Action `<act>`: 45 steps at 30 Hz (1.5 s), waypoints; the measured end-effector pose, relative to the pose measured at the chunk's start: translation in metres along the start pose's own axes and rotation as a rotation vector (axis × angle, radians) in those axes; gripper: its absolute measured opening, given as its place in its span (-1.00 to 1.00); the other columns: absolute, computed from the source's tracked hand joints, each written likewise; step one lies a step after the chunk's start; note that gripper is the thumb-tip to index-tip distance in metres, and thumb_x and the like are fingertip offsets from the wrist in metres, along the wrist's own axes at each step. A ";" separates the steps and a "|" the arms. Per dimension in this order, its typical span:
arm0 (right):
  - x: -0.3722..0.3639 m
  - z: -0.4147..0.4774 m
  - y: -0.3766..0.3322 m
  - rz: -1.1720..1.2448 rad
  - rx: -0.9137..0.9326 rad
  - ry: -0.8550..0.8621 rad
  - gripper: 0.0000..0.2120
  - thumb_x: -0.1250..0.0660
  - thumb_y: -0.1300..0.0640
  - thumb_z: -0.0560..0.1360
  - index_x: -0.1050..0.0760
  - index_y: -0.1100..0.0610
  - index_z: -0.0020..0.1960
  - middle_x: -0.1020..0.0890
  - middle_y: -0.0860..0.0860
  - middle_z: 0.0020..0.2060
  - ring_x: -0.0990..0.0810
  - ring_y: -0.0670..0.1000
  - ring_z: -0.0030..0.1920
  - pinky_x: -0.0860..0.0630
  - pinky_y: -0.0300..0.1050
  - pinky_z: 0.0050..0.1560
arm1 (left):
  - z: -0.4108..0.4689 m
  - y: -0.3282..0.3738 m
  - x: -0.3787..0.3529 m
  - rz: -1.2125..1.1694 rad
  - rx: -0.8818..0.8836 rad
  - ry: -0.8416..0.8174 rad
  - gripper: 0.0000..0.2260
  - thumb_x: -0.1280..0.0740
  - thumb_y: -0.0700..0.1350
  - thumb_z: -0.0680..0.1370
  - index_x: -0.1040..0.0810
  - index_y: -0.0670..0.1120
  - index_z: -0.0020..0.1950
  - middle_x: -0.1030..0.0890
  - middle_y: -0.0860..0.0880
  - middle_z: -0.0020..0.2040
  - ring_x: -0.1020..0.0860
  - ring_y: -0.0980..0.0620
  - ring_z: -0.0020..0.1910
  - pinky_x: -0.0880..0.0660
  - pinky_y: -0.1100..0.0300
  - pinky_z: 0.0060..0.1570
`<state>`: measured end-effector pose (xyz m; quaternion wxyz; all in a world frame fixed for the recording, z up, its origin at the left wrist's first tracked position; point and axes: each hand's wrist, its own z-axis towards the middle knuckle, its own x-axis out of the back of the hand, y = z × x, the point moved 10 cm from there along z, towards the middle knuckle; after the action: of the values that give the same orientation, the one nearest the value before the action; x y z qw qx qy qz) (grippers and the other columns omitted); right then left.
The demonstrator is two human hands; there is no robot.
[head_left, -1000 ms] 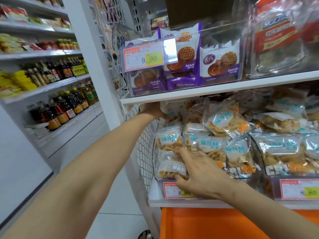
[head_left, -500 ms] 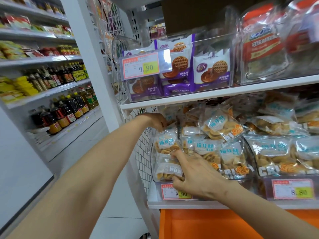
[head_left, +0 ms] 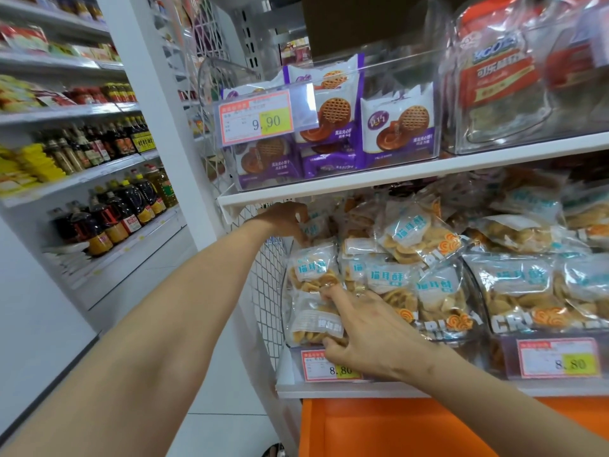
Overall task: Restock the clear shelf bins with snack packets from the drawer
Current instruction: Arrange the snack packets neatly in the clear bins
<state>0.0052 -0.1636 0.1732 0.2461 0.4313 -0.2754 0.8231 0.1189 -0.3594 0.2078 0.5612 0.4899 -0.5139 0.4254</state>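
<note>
A clear shelf bin (head_left: 284, 311) at the left end of the lower shelf is heaped with clear snack packets of golden swirl crisps with blue-lettered white labels. My right hand (head_left: 362, 328) pinches the front packet (head_left: 313, 319) at the bin's front, fingers on its top edge and thumb under its bottom. My left hand (head_left: 286, 222) reaches under the upper shelf and grips a packet (head_left: 314, 227) at the top back of the heap. A second bin (head_left: 487, 324) of the same packets stands to the right. The orange drawer (head_left: 395, 427) lies open below the shelf.
The upper shelf (head_left: 412, 174) carries a clear bin of purple biscuit packs (head_left: 395, 127) and a bin of red-labelled bags (head_left: 501, 84). A white wire mesh side panel (head_left: 267, 291) bounds the shelf's left end. Across the aisle stand shelves of oil and sauce bottles (head_left: 108, 212).
My left hand has come down and forward from deep under the upper shelf onto a packet at the top of the heap. My right hand stays on the front packet.
</note>
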 end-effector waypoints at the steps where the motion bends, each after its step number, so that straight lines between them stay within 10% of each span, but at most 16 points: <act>1: 0.000 0.000 0.001 0.000 -0.001 0.007 -0.55 -0.19 -0.09 0.50 -0.20 0.06 0.31 -0.40 -0.08 -0.11 -0.46 0.01 0.01 -0.10 -0.25 -0.04 | 0.001 0.000 0.001 0.011 0.000 -0.005 -0.63 -0.52 -0.03 0.34 -0.45 0.03 0.06 -0.51 -0.04 0.22 -0.46 -0.05 0.11 -0.41 0.14 0.08; 15: -0.007 0.003 0.004 0.003 -0.021 0.037 -0.56 -0.19 -0.08 0.48 -0.21 0.05 0.28 -0.53 0.00 0.08 -0.48 0.04 -0.03 -0.25 -0.18 0.13 | -0.016 -0.005 0.014 0.073 0.135 0.154 -0.28 -0.53 0.05 0.33 -0.30 -0.16 0.36 -0.50 -0.12 0.22 -0.48 -0.13 0.20 -0.46 0.07 0.09; 20: -0.003 0.003 0.002 0.025 -0.034 0.032 -0.57 -0.19 -0.08 0.48 -0.20 0.05 0.28 -0.53 0.00 0.04 -0.46 0.03 -0.05 -0.20 -0.19 0.03 | -0.028 0.007 0.011 -0.019 0.106 0.018 -0.67 -0.45 -0.13 0.45 -0.53 -0.23 0.15 -0.58 -0.02 -0.12 -0.55 0.11 -0.21 -0.45 0.41 -0.33; 25: -0.003 0.002 0.001 0.022 -0.052 0.001 -0.56 -0.21 -0.07 0.48 -0.20 0.06 0.29 -0.53 0.01 0.06 -0.46 0.05 -0.02 -0.15 -0.19 -0.01 | -0.039 0.017 -0.006 -0.004 -0.003 -0.187 -0.68 -0.35 -0.24 0.50 -0.52 -0.10 0.25 -0.53 -0.07 0.25 -0.48 -0.05 0.23 -0.40 0.17 0.26; 37: 0.000 0.002 -0.002 0.007 -0.051 -0.024 -0.58 -0.21 -0.06 0.49 -0.22 0.05 0.27 -0.33 -0.09 -0.11 -0.29 -0.06 -0.11 -0.10 -0.22 -0.06 | -0.030 0.024 -0.002 0.335 -0.030 0.019 -0.81 -0.30 0.04 0.52 -0.51 0.02 0.09 -0.52 0.02 0.00 -0.48 -0.01 0.06 -0.35 0.18 0.01; 45: -0.006 0.002 0.001 -0.009 -0.046 -0.026 -0.56 -0.19 -0.09 0.48 -0.20 0.05 0.29 -0.52 0.02 0.10 -0.44 0.03 0.03 -0.19 -0.18 0.02 | -0.026 0.021 0.001 0.221 -0.054 0.055 -0.86 -0.39 -0.01 0.48 -0.53 0.00 0.00 -0.49 0.00 0.21 -0.44 -0.02 0.19 -0.34 0.12 0.19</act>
<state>0.0089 -0.1673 0.1687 0.2562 0.4375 -0.2954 0.8098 0.1029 -0.3305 0.2112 0.5381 0.4030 -0.5603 0.4839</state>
